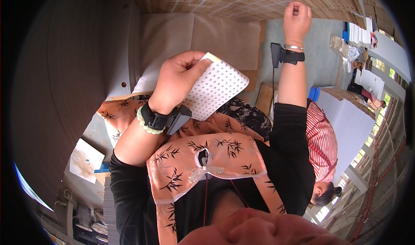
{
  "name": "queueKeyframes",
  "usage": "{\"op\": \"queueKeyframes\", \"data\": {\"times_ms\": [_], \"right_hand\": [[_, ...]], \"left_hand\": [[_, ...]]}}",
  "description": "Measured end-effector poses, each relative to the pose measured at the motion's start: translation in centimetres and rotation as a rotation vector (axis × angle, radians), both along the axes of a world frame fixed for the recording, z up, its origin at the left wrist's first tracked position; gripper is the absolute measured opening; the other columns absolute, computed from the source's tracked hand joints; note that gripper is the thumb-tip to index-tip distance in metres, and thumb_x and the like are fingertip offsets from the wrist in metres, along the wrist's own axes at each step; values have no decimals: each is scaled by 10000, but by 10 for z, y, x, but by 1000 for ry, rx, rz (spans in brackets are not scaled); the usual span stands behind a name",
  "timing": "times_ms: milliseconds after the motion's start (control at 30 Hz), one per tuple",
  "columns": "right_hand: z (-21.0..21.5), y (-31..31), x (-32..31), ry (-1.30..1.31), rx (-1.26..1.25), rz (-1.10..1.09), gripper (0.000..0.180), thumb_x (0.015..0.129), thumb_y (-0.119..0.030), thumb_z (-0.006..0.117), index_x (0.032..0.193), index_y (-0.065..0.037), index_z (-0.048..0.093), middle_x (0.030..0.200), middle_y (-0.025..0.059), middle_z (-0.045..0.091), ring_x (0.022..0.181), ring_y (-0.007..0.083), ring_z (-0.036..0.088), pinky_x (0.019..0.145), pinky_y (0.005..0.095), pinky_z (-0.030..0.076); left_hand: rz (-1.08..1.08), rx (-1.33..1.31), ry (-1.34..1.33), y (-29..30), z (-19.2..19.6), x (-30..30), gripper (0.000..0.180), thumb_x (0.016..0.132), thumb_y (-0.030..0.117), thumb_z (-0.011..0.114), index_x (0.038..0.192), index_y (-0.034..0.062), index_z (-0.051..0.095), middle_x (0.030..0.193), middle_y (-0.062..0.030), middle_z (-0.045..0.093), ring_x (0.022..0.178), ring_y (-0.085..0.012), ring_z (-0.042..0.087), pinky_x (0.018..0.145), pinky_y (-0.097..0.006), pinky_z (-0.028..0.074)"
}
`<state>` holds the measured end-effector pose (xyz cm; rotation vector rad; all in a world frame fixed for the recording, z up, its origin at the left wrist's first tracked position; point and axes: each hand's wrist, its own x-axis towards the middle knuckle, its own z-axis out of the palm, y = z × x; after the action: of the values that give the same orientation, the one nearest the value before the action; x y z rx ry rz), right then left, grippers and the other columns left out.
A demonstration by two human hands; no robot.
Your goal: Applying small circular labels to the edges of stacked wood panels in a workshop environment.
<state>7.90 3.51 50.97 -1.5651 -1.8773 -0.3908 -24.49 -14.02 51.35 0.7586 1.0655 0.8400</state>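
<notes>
My left hand is closed on a white sheet printed with rows of small dark marks, pinching its top corner between thumb and fingers. A pale yellow strip shows at that corner. The sheet hangs tilted in front of my orange apron. My right hand is stretched far forward, its fingers curled together at the near edge of a wide brown perforated surface with lines of white dots. Whatever those fingers hold, if anything, is too small to make out. Both wrists carry black strapped devices.
A tall stack of dark panels rises on my left. Brown sheeting lies ahead, below the perforated surface. At my right a person in a red-and-white striped top bends beside stacked pale panels. Another person is farther off.
</notes>
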Motion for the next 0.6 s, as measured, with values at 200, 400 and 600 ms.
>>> {"op": "queueKeyframes", "data": {"times_ms": [200, 400, 600], "right_hand": [[-1, 4, 8, -73, 131, -83, 171, 775, -219, 738, 784, -79, 640, 762, 41, 611, 666, 197, 618, 592, 346, 505], [21, 6, 19, 17, -10, -220, 346, 712, -400, 807, 732, -91, 651, 730, 20, 608, 653, 176, 586, 581, 335, 492], [26, -17, -15, 90, -222, -190, 350, 770, -387, 778, 745, -59, 656, 718, 22, 610, 647, 152, 579, 569, 303, 477]], "left_hand": [[-5, 15, 13, 4, 2, 5, 160, 927, 101, 638, 1027, -20, 670, 863, -2, 691, 756, -28, 592, 686, -190, 476], [-30, 26, 64, 6, 15, 1, 172, 925, 108, 643, 1034, -22, 669, 856, -3, 690, 751, -29, 591, 683, -188, 475], [48, 7, 52, -1, 23, -12, 172, 922, 123, 642, 1016, -16, 677, 816, -11, 688, 731, -39, 590, 668, -205, 479]]}}
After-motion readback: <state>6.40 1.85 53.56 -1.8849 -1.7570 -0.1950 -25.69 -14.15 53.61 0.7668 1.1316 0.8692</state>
